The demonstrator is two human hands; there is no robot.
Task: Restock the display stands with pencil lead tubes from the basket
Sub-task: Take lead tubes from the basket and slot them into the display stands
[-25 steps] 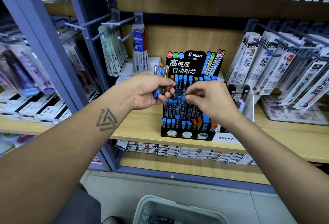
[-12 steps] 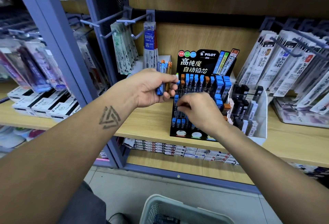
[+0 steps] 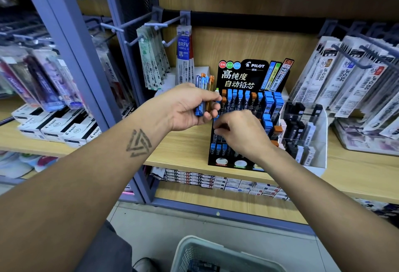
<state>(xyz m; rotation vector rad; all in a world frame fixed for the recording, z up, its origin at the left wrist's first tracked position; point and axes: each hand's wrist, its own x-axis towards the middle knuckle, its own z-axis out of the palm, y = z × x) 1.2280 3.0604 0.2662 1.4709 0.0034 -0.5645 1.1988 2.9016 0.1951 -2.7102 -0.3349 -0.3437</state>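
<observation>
The left hand (image 3: pixel 190 107) grips a bunch of lead tubes (image 3: pixel 204 94), upright, just left of the black stand (image 3: pixel 244 77). They are clear, with blue and orange caps. The right hand (image 3: pixel 241 133), fingers curled, reaches into the stand's middle rows; whether it holds a tube cannot be told.

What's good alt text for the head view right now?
A person's left hand grips a bundle of pencil lead tubes while the right hand reaches into a black Pilot display stand on a wooden shelf. A basket sits on the floor below.
</observation>
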